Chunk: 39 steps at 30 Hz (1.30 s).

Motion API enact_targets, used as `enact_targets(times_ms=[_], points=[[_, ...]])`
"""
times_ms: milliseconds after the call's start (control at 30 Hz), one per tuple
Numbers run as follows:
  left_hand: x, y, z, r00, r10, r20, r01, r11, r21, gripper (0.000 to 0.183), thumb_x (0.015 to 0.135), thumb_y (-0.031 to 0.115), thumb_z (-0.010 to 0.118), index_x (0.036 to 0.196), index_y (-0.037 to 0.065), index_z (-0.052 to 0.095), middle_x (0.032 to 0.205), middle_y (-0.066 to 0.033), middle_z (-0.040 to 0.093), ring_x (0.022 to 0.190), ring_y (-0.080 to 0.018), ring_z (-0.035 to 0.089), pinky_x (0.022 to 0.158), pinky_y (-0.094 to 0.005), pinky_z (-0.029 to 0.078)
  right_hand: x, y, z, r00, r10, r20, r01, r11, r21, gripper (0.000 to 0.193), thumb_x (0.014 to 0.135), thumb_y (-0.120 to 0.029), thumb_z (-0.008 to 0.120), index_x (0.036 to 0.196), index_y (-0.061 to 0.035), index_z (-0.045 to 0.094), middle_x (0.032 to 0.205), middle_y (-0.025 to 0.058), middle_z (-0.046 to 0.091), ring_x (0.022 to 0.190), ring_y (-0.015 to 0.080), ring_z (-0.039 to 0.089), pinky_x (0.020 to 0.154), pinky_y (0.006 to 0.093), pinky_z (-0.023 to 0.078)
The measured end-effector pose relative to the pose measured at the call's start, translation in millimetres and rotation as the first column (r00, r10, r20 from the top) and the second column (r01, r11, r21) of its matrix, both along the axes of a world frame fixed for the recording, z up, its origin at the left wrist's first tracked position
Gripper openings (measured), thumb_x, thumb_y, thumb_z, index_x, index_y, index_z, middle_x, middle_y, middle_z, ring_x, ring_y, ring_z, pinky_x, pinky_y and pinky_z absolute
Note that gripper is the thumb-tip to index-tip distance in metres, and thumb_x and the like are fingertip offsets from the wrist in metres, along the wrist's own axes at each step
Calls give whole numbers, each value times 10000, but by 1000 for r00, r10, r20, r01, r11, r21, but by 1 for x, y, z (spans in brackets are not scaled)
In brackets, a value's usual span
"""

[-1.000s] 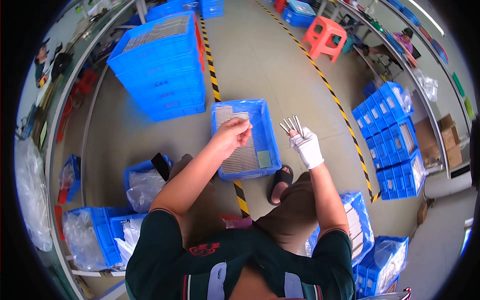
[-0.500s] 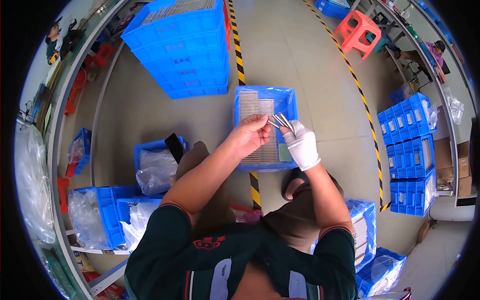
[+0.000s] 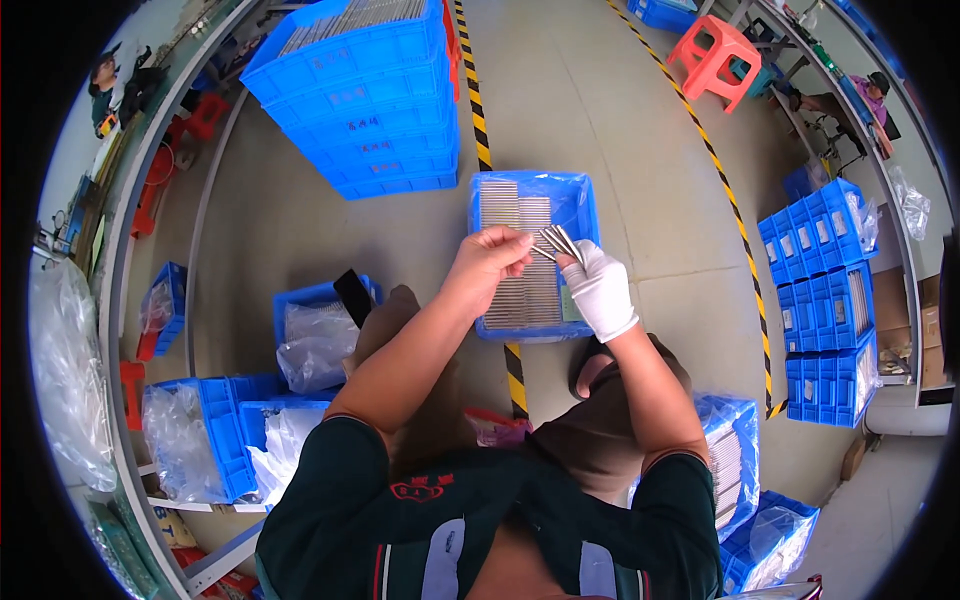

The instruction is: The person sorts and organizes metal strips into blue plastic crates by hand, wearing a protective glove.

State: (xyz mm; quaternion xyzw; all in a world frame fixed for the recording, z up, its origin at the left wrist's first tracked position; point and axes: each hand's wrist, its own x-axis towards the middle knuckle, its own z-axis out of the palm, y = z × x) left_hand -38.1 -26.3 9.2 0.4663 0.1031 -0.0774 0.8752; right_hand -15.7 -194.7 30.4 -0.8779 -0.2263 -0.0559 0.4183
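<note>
Several slim metal rods fan out from my right hand, which wears a white glove and is closed round their lower ends. My bare left hand is closed too, pinching the end of one rod between thumb and fingertips beside the bunch. Both hands are held over a blue plastic crate lined with clear film. Inside it, similar metal rods lie in two stacked columns. A small green card shows at the crate's right side, partly behind my gloved hand.
Tall stacked blue crates stand at the far left. More blue crates are piled at the right, and crates holding plastic bags at the left. A red stool stands far right. A dark phone lies by my left thigh.
My left hand has shifted slightly, and the rods in my gloved hand have changed their spread a little. The whole view has moved slightly.
</note>
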Motion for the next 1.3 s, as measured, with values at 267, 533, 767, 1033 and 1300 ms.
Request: enact_targets(times_ms=[267,533,767,1033,1300], points=[[6,7,2,997,-68,23,70,992,-105,135,790,161,614,826,33,590,703,-17,548,603,-98,481,567,-225,407,1,-4,11,731,296,-615,32,886,463,170,846,-191,541,807,-26,553,584,-45,438,505,34,370,443,182,289],[4,11,5,997,-52,65,48,997,52,97,777,110,622,816,26,597,719,-24,564,615,-95,499,592,-225,419,1,-5,13,622,337,-707,70,876,478,150,850,-153,527,889,-16,575,585,-50,442,501,31,362,449,187,301],[2,17,7,987,-117,113,93,976,195,99,766,96,629,814,17,595,734,-29,581,646,-84,512,620,-215,415,-2,-5,12,600,359,-715,72,865,496,145,850,-154,525,871,-18,572,573,-48,432,488,31,360,440,188,289],[1,14,11,990,-90,110,71,983,168,125,785,160,618,820,41,598,769,-21,592,696,-82,498,663,-224,388,-1,-5,7,572,365,-735,19,889,457,174,854,-177,522,860,-11,574,565,-45,425,493,39,358,438,199,289],[-1,11,7,980,-80,184,26,961,276,92,771,83,625,811,7,591,753,-25,587,687,-63,518,656,-206,411,-3,-1,3,756,225,-614,-45,955,294,179,830,-167,548,841,4,596,586,-16,476,522,61,397,476,227,351]])
